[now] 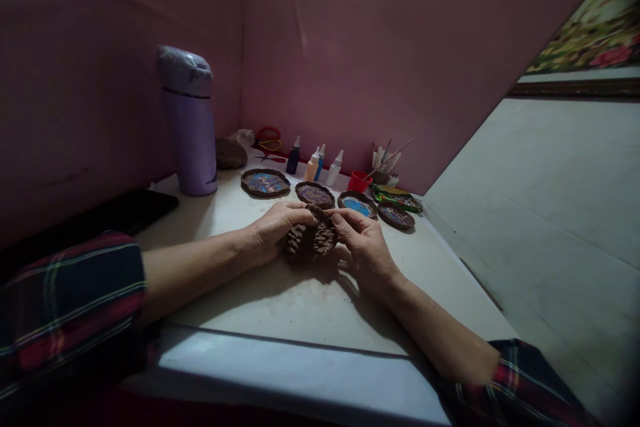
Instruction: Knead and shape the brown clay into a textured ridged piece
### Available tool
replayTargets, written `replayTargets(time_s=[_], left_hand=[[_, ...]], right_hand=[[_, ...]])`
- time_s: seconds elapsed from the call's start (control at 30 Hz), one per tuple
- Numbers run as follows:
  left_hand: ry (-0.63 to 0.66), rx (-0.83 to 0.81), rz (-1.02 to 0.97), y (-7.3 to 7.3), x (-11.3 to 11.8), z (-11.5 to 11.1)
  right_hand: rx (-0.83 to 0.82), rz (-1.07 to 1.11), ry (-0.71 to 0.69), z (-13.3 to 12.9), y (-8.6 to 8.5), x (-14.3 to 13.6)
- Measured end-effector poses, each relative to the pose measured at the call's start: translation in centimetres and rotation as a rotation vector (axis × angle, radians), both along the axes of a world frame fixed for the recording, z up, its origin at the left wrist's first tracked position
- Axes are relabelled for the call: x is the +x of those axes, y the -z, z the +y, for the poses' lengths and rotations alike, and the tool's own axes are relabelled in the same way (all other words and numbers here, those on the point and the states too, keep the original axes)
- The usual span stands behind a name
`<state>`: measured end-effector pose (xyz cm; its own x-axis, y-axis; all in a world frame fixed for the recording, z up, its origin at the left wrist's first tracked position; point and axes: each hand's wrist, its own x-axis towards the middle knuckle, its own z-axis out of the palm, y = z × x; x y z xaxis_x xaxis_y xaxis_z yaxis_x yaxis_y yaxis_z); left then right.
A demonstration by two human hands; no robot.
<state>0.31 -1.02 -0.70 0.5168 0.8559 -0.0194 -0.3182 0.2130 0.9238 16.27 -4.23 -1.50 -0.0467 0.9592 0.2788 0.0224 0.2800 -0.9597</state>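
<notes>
A dark brown clay piece (325,238) is held up over the middle of the white table. Two scaly, pinecone-like parts hang from its top, side by side. My left hand (274,228) pinches the top left of it between thumb and fingers. At the upper right, the thumb and fingertips of my right hand (367,247) close on it too. Just behind the piece lies a round brown dish (315,194) with a purple-streaked inside. A dish with a blue inside (357,206) stands close behind my right hand.
A tall lilac bottle (193,127) stands at the left, near a dark flat object (135,210). Small paint bottles (311,166), a red cup (359,180), scissors (269,139) and more painted dishes (265,182) line the back. Pink panels rise behind the white table (280,314).
</notes>
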Motion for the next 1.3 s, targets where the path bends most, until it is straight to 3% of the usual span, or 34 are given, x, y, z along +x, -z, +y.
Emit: replayTargets(time_s=[0.13, 0.23, 0.6, 0.77, 1.03, 1.3], left_hand=[[0.064, -0.069, -0.075, 0.07, 0.04, 0.01], [0.073, -0.032, -0.096, 0.17, 0.00, 0.05], [0.020, 0.123, -0.048, 0.27, -0.22, 0.05], [-0.070, 0.130, 0.026, 0.04, -0.15, -0.05], [-0.095, 0.115, 0.089, 0.08, -0.20, -0.01], [-0.028, -0.027, -0.053, -0.03, 0.04, 0.03]], right_hand=[[-0.069, 0.081, 0.042, 0.11, 0.09, -0.04], [-0.084, 0.088, 0.051, 0.14, 0.14, -0.04], [-0.058, 0.012, 0.019, 0.00, -0.09, -0.11], [-0.073, -0.022, 0.019, -0.10, -0.13, -0.02], [-0.087, 0.000, 0.007, 0.09, 0.20, -0.03], [-0.170, 0.073, 0.017, -0.04, 0.05, 0.02]])
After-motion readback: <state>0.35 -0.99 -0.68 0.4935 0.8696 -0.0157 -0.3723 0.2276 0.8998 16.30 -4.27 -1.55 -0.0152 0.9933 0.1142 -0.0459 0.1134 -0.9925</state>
